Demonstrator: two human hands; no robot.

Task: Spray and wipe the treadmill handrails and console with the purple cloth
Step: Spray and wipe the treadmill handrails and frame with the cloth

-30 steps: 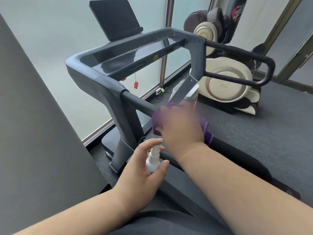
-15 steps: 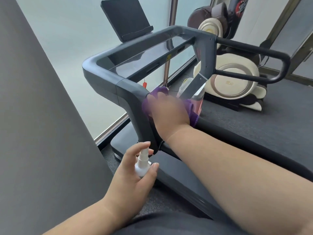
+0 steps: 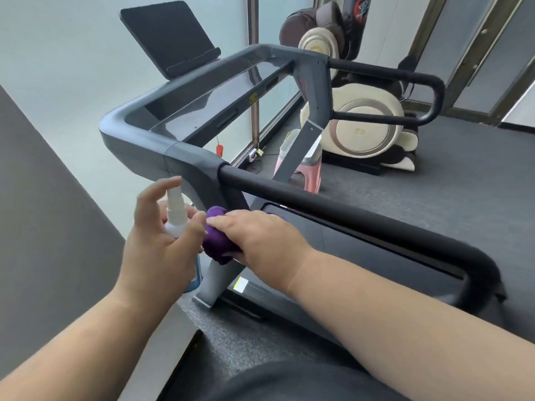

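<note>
A dark grey treadmill fills the view, with its glossy console [image 3: 214,91] and a black tablet holder [image 3: 168,33] at the top. The near black padded handrail [image 3: 333,206] runs from the grey corner down to the right. My right hand [image 3: 260,238] presses a bunched purple cloth [image 3: 217,241] against the grey upright [image 3: 215,280] below that handrail. Just left of the cloth, my left hand [image 3: 156,247] holds a small white spray bottle [image 3: 175,209] upright, index finger raised over the nozzle. The far handrail [image 3: 405,76] loops at the upper right.
A cream and brown massage chair [image 3: 362,123] stands behind the treadmill at the right. A pink and white object [image 3: 312,166] sits on the floor beyond the far upright. A grey wall [image 3: 43,227] lies close at the left, with frosted windows [image 3: 72,68] ahead.
My right hand has slid the purple cloth from the top of the near handrail down onto the grey upright. My left hand has lifted the spray bottle beside the cloth.
</note>
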